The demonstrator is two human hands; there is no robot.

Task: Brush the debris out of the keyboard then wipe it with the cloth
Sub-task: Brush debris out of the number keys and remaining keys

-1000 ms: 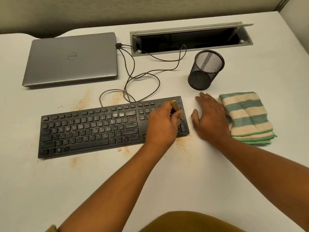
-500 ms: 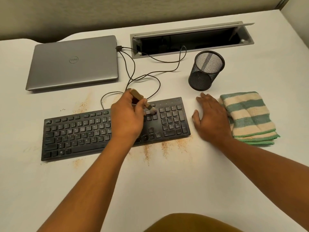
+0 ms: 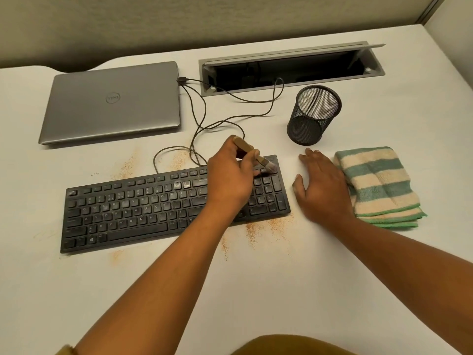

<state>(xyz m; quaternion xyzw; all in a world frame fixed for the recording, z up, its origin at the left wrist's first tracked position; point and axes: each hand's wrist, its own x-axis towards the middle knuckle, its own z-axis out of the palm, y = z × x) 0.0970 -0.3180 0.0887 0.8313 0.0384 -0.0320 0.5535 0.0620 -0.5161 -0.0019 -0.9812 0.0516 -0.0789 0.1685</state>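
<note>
A black keyboard (image 3: pixel 143 208) lies across the white desk (image 3: pixel 256 290). My left hand (image 3: pixel 227 180) is shut on a small wooden-handled brush (image 3: pixel 249 149), whose bristles touch the keyboard's top right corner above the number pad. My right hand (image 3: pixel 322 188) rests flat and open on the desk just right of the keyboard, its outer edge against a folded green-and-cream striped cloth (image 3: pixel 378 185). Orange debris (image 3: pixel 258 230) lies scattered on the desk along the keyboard's front edge, with more orange debris (image 3: pixel 128 165) behind it.
A shut grey laptop (image 3: pixel 112 103) sits at the back left, its cable (image 3: pixel 222 121) looping to the keyboard. A black mesh pen cup (image 3: pixel 312 116) stands behind my right hand. An open cable tray (image 3: pixel 289 70) is set into the desk's back.
My left hand swept the brush from the number pad leftward to the keyboard's middle, then back right to its top right corner. More debris now lies before the keyboard. My right hand stayed put.
</note>
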